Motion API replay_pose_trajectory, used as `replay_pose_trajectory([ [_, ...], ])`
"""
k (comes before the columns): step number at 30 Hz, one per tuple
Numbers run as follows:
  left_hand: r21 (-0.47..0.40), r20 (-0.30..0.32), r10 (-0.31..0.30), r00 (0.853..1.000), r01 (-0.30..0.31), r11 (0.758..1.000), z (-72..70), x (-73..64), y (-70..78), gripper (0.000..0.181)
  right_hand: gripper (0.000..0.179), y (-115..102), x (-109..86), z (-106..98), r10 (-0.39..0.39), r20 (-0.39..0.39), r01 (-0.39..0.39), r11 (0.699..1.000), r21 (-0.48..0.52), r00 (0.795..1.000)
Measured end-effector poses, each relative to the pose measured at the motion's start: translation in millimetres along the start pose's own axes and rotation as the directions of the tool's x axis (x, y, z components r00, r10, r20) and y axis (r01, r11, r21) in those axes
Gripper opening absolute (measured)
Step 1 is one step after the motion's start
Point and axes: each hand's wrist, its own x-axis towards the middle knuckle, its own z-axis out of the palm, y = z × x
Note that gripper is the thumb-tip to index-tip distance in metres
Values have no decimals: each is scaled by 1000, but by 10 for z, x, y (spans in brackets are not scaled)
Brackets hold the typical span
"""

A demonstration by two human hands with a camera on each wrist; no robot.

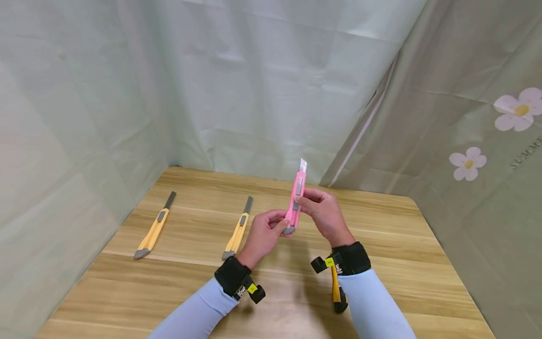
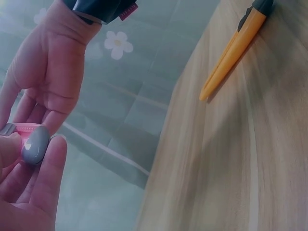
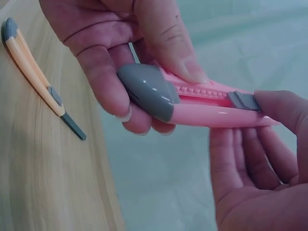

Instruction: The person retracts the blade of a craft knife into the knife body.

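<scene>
Both hands hold a pink utility knife (image 1: pixel 295 200) up over the table, its blade (image 1: pixel 302 165) out and pointing up and away. The left hand (image 1: pixel 263 234) pinches the body close to the grey end cap (image 3: pixel 147 91). Higher up, the right hand (image 1: pixel 325 213) grips the body, fingers beneath and thumb at the grey slider (image 3: pixel 243 101). In the left wrist view, fingers cover most of the pink body, and the cap shows between them.
Two yellow utility knives, one at the left (image 1: pixel 154 230) and one nearer the middle (image 1: pixel 238 234), lie on the wooden table (image 1: pixel 182 292) with dark blades out. An orange knife with a black end (image 1: pixel 338 296) lies partly hidden under the right wrist. Curtains (image 1: pixel 271 94) surround the table.
</scene>
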Motion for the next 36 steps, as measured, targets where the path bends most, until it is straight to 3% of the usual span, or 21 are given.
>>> replay_pose_trajectory([
  [5,-3,-5,10,1000,-10,1000,7,-17,122,20,27,9,-8,31,17,-5,-17,999,47,1000],
  [15,8,-26,2,1000,-1,1000,-66,27,-130,20,26,66,-9,67,-31,32,29,998,63,999],
  [27,-12,-41,5,999,-5,1000,-60,64,-98,21,25,32,-14,71,-8,29,7,999,36,1000],
  [36,-28,-52,2,999,-4,1000,-70,58,-125,21,22,65,-33,96,-43,30,45,998,-52,999],
])
